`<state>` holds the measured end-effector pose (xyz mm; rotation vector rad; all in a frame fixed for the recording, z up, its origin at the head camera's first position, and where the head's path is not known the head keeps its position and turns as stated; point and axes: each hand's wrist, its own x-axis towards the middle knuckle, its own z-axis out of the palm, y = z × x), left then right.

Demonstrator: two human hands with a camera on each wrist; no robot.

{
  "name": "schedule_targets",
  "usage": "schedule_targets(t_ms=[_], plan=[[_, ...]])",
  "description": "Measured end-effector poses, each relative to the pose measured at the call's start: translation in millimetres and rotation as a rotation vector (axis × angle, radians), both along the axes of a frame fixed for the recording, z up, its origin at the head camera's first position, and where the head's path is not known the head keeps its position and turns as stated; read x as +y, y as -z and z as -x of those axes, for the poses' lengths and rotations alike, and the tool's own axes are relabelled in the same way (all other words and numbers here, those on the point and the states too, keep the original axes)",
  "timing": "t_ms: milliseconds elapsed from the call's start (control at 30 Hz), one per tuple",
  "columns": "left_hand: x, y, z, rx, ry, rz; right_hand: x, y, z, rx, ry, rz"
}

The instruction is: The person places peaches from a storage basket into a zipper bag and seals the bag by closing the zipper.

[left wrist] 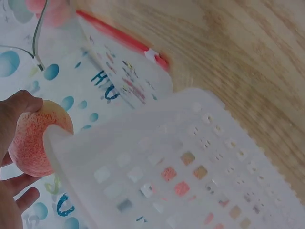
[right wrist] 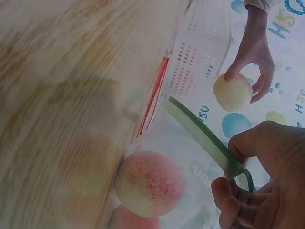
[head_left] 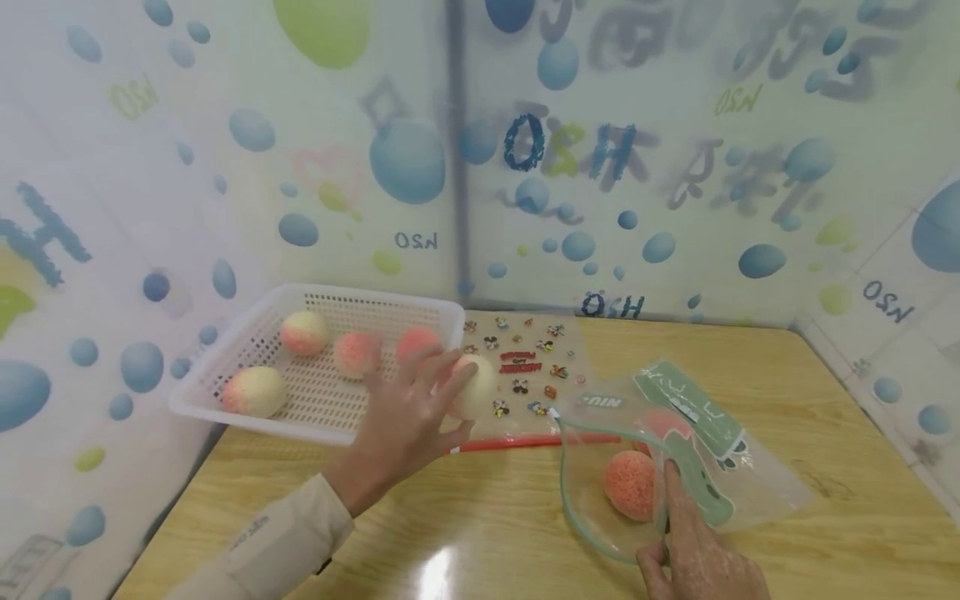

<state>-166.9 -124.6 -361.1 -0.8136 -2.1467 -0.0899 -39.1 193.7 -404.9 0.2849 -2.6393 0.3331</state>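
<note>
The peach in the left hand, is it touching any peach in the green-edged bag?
Apart. The head view shows a wide gap between the held peach and the peaches inside the green-edged bag.

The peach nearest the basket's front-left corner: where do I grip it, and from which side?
Probably around its widest part, coming from above. The peach is rounded with its top uncovered, while the raised walls of the white basket would likely hinder a low sideways approach.
</note>
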Motion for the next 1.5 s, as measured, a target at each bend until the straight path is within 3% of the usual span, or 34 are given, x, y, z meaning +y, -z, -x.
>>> schedule_targets(t_ms=[133,767,900,1133,1300,1500], plan=[[5,2.8,-2.7,0.011,0.015,0.011,-1,-0.4,-1.0,-0.015,0.02,0.01],[29,20.3,-18.1,0.087,0.226,-0.055,2,2.2,0.4,0.055,-0.013,0.02],[32,21.8,-21.0,0.072,0.247,-0.036,0,1.7,0.1,0.049,0.02,0.007],[35,20.2,-26.6,0.072,0.286,0.004,2,1.6,1.7,0.059,-0.008,0.003],[41,16.8,-29.0,0.122,0.306,0.016,1,1.6,2.0,0.041,0.001,-0.003],[45,21.2,-29.3,0.169,0.3,0.035,1,1.9,1.1,0.049,0.009,-0.003]])
